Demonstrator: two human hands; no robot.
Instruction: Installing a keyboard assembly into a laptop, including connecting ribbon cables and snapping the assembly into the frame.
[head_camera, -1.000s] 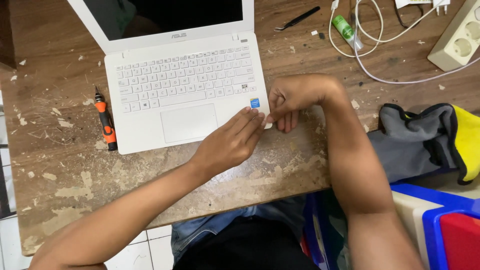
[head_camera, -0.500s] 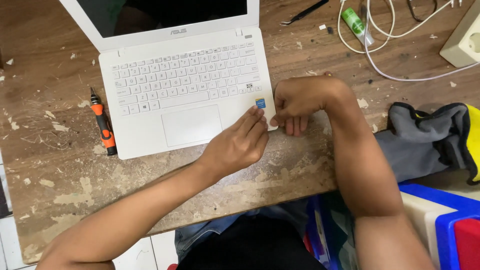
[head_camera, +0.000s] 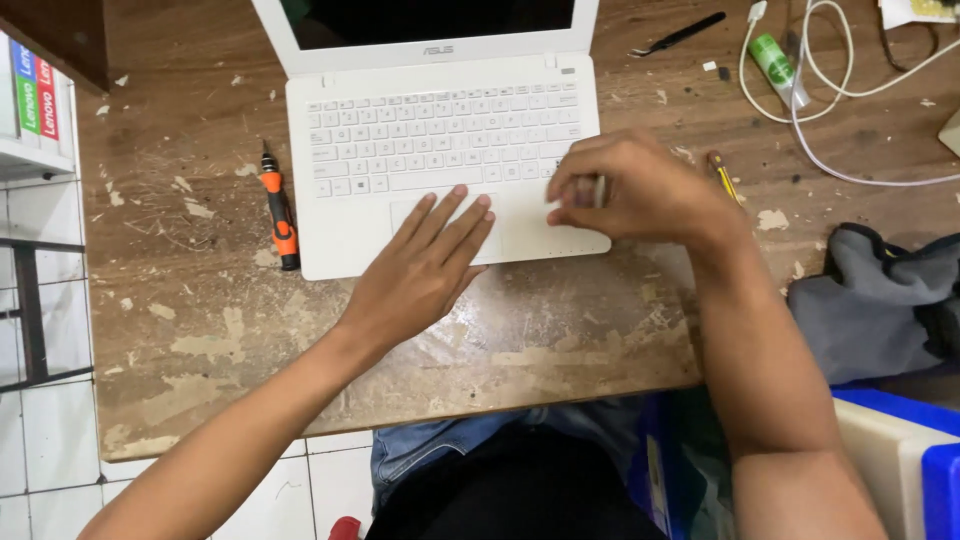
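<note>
An open white laptop (head_camera: 440, 130) lies on a worn wooden table (head_camera: 560, 330). My left hand (head_camera: 425, 270) rests flat on the laptop's front edge, fingers spread and straight, its tips on the touchpad (head_camera: 410, 208); it holds nothing. My right hand (head_camera: 640, 190) hovers over the right palm rest with its fingers curled and pinched together. A small pale scrap (head_camera: 598, 190) shows between the fingertips; what it is I cannot tell. The hand hides the palm rest's right corner.
An orange and black screwdriver (head_camera: 280, 215) lies left of the laptop. A yellow-handled tool (head_camera: 722, 178) lies beside my right wrist. Black tweezers (head_camera: 680, 33), a green tube (head_camera: 775, 62) and white cables (head_camera: 830, 120) lie at the back right. A grey cloth bag (head_camera: 880, 300) and a blue bin (head_camera: 935, 480) sit on the right.
My left hand has slid left from the laptop's right corner onto the touchpad and flattened. My right hand has moved up over the palm rest, covering the small blue sticker seen earlier.
</note>
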